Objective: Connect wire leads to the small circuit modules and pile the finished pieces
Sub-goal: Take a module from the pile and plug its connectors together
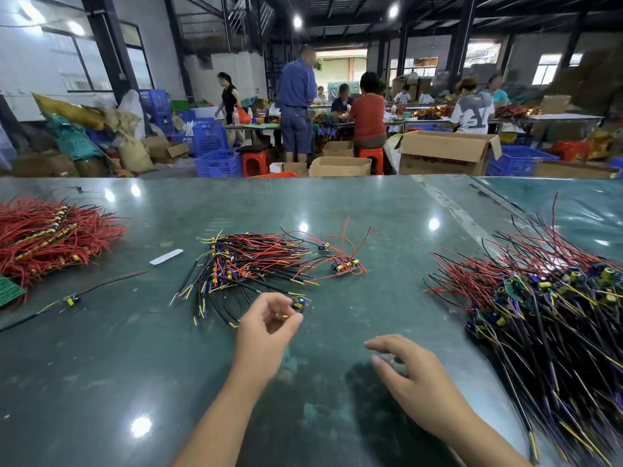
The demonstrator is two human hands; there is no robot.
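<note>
My left hand hovers low over the green table, fingers pinched on a small circuit module with a yellow part. My right hand rests near the table to the right, fingers curled and apart, nothing visible in it. Just beyond the left hand lies a middle pile of modules with black, red and yellow leads. Two loose modules with red leads lie to its right. A big heap of wired modules fills the right side.
A pile of red wires sits at far left, with a green board at the edge. A single module with black lead and a white strip lie left of centre. People work at benches behind, among boxes and blue crates.
</note>
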